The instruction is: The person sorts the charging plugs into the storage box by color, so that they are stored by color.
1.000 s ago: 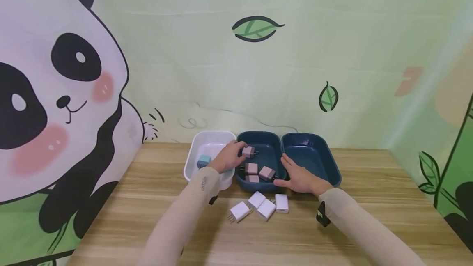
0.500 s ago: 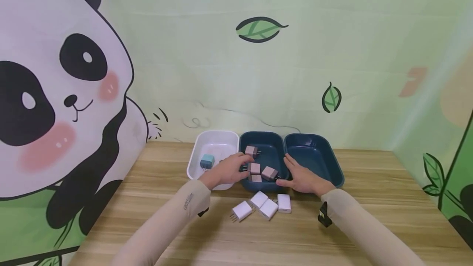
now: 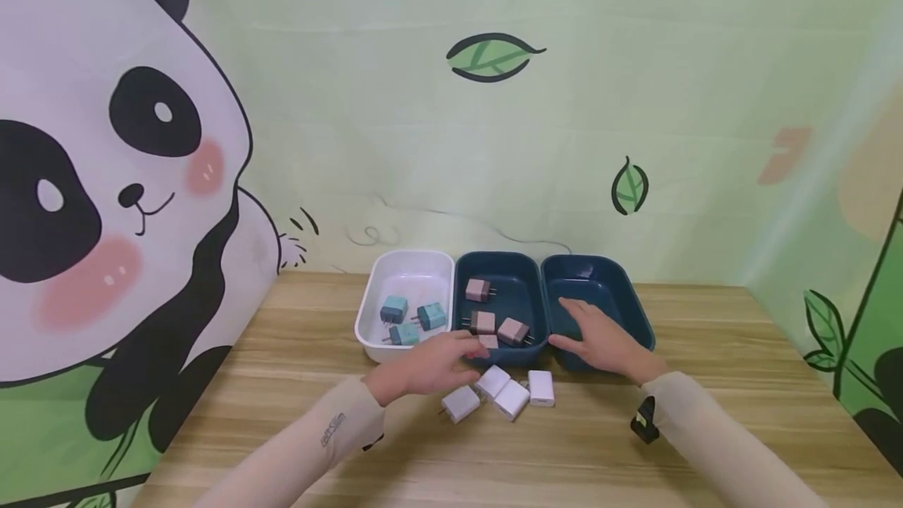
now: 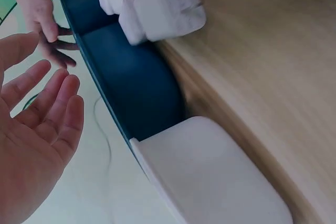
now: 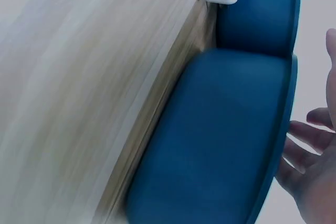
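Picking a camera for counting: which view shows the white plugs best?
Head view: all four white plugs show on the table. Left wrist shows some larger, but blurred, overlapping and partly cropped at the top. Right wrist catches only part of one, also cropped at the top.

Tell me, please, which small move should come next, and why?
Probably the left hand should pinch the nearest white charger: the hand holds nothing, four such chargers lie loose on the table, and the rightmost blue tray shows none.
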`<state>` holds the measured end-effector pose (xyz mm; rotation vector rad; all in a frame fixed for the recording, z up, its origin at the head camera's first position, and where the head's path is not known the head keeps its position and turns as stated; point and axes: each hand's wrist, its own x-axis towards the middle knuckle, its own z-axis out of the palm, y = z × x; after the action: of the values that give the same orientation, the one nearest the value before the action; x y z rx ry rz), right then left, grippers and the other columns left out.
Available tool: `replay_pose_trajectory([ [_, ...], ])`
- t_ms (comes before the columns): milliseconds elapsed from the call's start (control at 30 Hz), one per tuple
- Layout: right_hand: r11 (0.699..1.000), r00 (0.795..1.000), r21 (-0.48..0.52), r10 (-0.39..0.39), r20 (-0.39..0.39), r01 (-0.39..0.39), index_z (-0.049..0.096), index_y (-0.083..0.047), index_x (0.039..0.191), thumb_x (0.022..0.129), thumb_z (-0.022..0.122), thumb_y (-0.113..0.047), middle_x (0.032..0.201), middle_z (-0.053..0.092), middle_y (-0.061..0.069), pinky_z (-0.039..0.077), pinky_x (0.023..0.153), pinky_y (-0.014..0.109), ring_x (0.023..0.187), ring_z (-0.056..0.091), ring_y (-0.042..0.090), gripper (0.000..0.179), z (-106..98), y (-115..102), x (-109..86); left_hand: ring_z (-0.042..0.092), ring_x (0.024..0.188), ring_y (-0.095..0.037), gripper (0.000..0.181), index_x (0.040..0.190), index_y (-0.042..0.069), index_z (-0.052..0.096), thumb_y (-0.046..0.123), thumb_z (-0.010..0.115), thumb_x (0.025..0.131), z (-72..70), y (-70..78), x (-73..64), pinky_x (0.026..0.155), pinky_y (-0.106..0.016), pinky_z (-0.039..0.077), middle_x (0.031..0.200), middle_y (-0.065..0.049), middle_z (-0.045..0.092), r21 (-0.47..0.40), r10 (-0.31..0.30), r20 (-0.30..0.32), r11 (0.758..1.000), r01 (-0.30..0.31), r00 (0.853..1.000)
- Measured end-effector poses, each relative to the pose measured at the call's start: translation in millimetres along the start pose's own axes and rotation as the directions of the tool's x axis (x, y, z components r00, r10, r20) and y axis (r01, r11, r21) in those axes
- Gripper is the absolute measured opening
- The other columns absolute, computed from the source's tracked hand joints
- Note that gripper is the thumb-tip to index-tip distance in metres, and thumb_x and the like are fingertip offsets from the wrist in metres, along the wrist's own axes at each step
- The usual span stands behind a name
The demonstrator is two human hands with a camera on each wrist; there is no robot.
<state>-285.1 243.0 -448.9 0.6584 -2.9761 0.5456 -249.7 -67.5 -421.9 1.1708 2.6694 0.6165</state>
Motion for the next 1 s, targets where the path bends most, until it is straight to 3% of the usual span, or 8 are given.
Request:
replay_pose_trajectory([
  [200, 0.998, 0.996, -0.055, -0.011, -0.089, 0.006, 0.042, 0.008, 0.136, 0.09, 0.059, -0.047, 0.137, 0.043, 0.026, 0.03, 0.103, 0.056, 0.126, 0.035, 0.042, 0.073, -13.7, 15.5, -21.3, 0.054, 0.105, -0.01, 0.035, 0.121, 0.013, 0.063, 0.031, 0.063, 0.091, 11.5, -5.0, -12.5, 0.092, -0.028, 0.045, 0.117, 0.002, 0.059, 0.082, 0.011, 0.048, 0.997, -0.015, 0.999],
  [333, 0.998, 0.994, -0.063, 0.021, -0.105, -0.027, 0.04, 0.012, 0.135, 0.088, 0.06, -0.05, 0.14, 0.035, 0.031, 0.025, 0.102, 0.062, 0.128, 0.028, 0.048, 0.081, -19.8, 28.7, -34.3, 0.054, 0.1, -0.009, 0.042, 0.123, 0.015, 0.062, 0.038, 0.065, 0.088, 19.0, -8.5, -17.9, 0.09, -0.027, 0.045, 0.117, 0.002, 0.057, 0.121, -0.009, 0.063, 0.993, 0.002, 0.998],
  [567, 0.994, 0.99, -0.033, 0.098, -0.099, -0.102, 0.03, 0.016, 0.138, 0.084, 0.066, -0.048, 0.144, 0.019, 0.037, 0.023, 0.098, 0.068, 0.128, 0.019, 0.055, 0.092, -20.2, 50.6, -47.8, 0.051, 0.094, -0.009, 0.054, 0.129, 0.017, 0.057, 0.045, 0.069, 0.083, 28.7, -14.4, -20.8, 0.082, -0.025, 0.047, 0.12, 0.002, 0.053, 0.109, -0.057, 0.075, 0.993, 0.049, 0.996],
  [800, 0.987, 0.985, 0.044, 0.16, -0.063, -0.158, 0.021, 0.017, 0.141, 0.083, 0.065, -0.051, 0.145, 0.014, 0.039, 0.021, 0.1, 0.067, 0.129, 0.017, 0.056, 0.099, -15.0, 67.2, -55.0, 0.052, 0.09, -0.01, 0.066, 0.131, 0.017, 0.054, 0.052, 0.071, 0.078, 38.9, -15.2, -20.7, 0.073, -0.025, 0.047, 0.122, 0.0, 0.05, 0.16, -0.082, 0.075, 0.985, 0.069, 0.994],
  [1000, 0.975, 0.987, 0.166, 0.156, -0.027, -0.149, 0.013, 0.019, 0.141, 0.087, 0.064, -0.044, 0.144, 0.014, 0.04, 0.019, 0.102, 0.065, 0.13, 0.018, 0.056, 0.097, -9.8, 80.4, -57.9, 0.051, 0.088, -0.009, 0.068, 0.132, 0.014, 0.053, 0.051, 0.071, 0.077, 42.6, -13.8, -21.1, 0.073, -0.025, 0.046, 0.118, 0.0, 0.051, 0.204, -0.084, 0.072, 0.977, 0.068, 0.994],
])
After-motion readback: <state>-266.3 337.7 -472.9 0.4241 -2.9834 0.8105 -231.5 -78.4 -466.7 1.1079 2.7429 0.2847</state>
